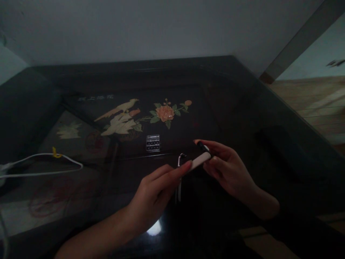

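A slim white handheld piece (199, 160) with a black end (202, 146) is held above the dark glossy table; its exact kind is unclear in the dim light. My left hand (159, 187) grips the white part near its lower end, fingers closed round it. At the other end, my right hand (229, 169) pinches around the black end with thumb and fingers. A small shiny metallic bit (181, 158) shows just beyond my left fingertips; whether it belongs to the held piece I cannot tell. A small clear case (153, 143) with dark pieces in rows lies flat beyond my hands.
The dark table (231, 108) carries a bird and flower picture (165, 113). To the left lies a white cable (67, 175) with a yellow tie (55, 153). A pale wall (134, 32) stands behind, and wooden flooring (318, 100) shows at the right.
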Demonstrator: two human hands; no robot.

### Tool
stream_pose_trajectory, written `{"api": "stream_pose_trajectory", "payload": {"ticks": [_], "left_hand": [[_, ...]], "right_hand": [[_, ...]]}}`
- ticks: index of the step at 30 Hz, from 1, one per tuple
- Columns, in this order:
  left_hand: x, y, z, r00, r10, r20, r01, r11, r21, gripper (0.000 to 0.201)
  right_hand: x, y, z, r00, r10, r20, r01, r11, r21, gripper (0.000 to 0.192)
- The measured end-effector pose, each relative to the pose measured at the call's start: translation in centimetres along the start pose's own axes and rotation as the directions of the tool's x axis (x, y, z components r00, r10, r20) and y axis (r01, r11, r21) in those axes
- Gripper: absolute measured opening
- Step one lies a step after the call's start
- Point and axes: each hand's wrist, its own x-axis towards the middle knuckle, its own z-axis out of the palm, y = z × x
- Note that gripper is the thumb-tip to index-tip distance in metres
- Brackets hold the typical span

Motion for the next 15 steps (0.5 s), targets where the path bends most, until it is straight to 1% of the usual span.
{"api": "stream_pose_trajectory", "payload": {"ticks": [2, 4, 6, 10, 12, 15], "left_hand": [[0.14, 0.00, -0.17, 0.997, -0.068, -0.039, 0.068, 0.998, 0.001, 0.046], [0.19, -0.04, -0.27, 0.993, -0.097, -0.074, 0.097, 0.995, 0.004, 0.045], [0.09, -0.09, -0.20, 0.995, -0.064, -0.073, 0.065, 0.998, 0.009, 0.047], [-0.25, -0.16, 0.26, 1.000, 0.015, -0.024, -0.015, 1.000, -0.007, 0.053], [-0.25, -0.19, 0.42, 1.000, 0.014, -0.016, -0.014, 1.000, -0.018, 0.054], [-0.02, -0.23, 0.48, 1.000, -0.026, -0.017, 0.026, 0.999, -0.020, 0.052]], "right_hand": [[0.04, 0.02, 0.02, 1.000, 0.006, 0.011, -0.006, 1.000, 0.015, 0.033], [0.09, 0.05, 0.04, 1.000, 0.013, 0.020, -0.013, 0.999, 0.030, 0.032], [0.11, 0.09, 0.07, 1.000, 0.014, 0.019, -0.014, 0.999, 0.037, 0.031], [0.00, 0.16, 0.26, 0.999, 0.032, 0.009, -0.033, 0.999, 0.042, 0.037], [-0.07, 0.22, 0.37, 0.999, 0.043, 0.017, -0.044, 0.998, 0.054, 0.038], [-0.13, 0.29, 0.44, 0.998, 0.051, 0.034, -0.053, 0.996, 0.072, 0.038]]}}
